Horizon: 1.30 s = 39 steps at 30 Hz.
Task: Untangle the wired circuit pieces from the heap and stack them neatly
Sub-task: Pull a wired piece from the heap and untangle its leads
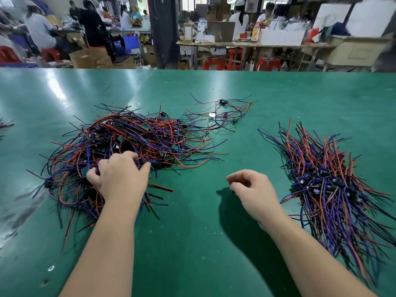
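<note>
At the far left edge of the green table (192, 243), a few stray wire ends (5, 124) poke into view. To their right sits the heap (132, 138), a loose, tangled mound of red, blue and black wires with small green circuit boards showing here and there among them. Wire ends splay out from it in every direction across the table.

The left hand (120, 176) is on the near edge of this heap, palm down. Its fingers are curled and dug in among the wires, gripping a clump of them, and the fingertips are partly buried.

Farther back, near the middle of the table, lies a small loose cluster (222, 113) of a few wired pieces, thinly spread and just beside the heap's far right fringe.

The right hand (255, 189) hovers above bare table between the heap and the stack. Its fingers are loosely curled, with the thumb near the forefinger, and it holds nothing.

At the right lies the stack (330, 181). Its wired pieces are laid together with their dark components bunched in a band across the middle, and the wires fan out toward the far and near sides.

Beyond the table, blurred people sit or stand at other benches among cardboard boxes (85, 57) and red stools (267, 64).
</note>
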Tool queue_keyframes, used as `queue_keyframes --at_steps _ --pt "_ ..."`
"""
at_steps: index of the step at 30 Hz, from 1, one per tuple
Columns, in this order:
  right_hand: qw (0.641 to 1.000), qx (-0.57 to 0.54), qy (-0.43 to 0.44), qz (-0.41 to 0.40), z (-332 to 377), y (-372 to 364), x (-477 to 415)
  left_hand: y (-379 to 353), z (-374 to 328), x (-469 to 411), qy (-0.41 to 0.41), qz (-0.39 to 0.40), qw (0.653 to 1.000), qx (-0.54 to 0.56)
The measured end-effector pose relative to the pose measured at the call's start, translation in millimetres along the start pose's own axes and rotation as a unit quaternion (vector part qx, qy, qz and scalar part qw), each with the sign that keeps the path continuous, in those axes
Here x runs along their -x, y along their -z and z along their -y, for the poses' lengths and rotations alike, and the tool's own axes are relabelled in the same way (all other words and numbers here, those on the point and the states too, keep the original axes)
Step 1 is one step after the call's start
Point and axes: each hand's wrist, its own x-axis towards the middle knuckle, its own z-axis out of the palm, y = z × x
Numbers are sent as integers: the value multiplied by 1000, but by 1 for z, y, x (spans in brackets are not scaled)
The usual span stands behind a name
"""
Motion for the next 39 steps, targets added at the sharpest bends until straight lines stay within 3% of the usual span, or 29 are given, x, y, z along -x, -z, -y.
queue_keyframes --at_steps 5,12,16,18,20,21,23,26,28,30,33,36,38,39 --pt "1000 -11 -7 0 0 0 0 -4 4 -4 9 -29 999 45" --pt "999 -31 -20 2 3 0 1 -5 -8 -4 -4 27 1000 -13" --pt "998 -64 -22 11 7 -1 2 2 -25 9 -66 67 984 150" --pt "996 -86 -24 21 10 -2 2 5 -35 19 -62 158 926 336" --pt "992 -120 -32 35 14 -4 4 13 -44 29 -46 253 818 514" --pt "987 -152 -41 45 16 -5 4 16 -47 32 -63 277 773 567" --pt "964 -245 -68 77 22 -6 5 20 -49 36 -132 302 733 595" --pt "920 -346 -106 149 28 -7 7 17 -47 40 -235 340 753 513" --pt "910 -358 -104 182 29 -8 10 12 -44 41 -287 361 799 386" --pt "914 -346 -91 192 28 -10 12 7 -43 42 -324 326 848 265" --pt "931 -316 -73 169 25 -13 14 4 -45 44 -321 208 892 243" --pt "976 -190 -19 105 20 -15 11 4 -46 42 -307 117 907 264" --pt "999 -3 46 29 17 -16 6 0 -43 39 -314 112 918 213" --pt "993 86 80 7 18 -17 3 -3 -41 38 -319 132 921 179"
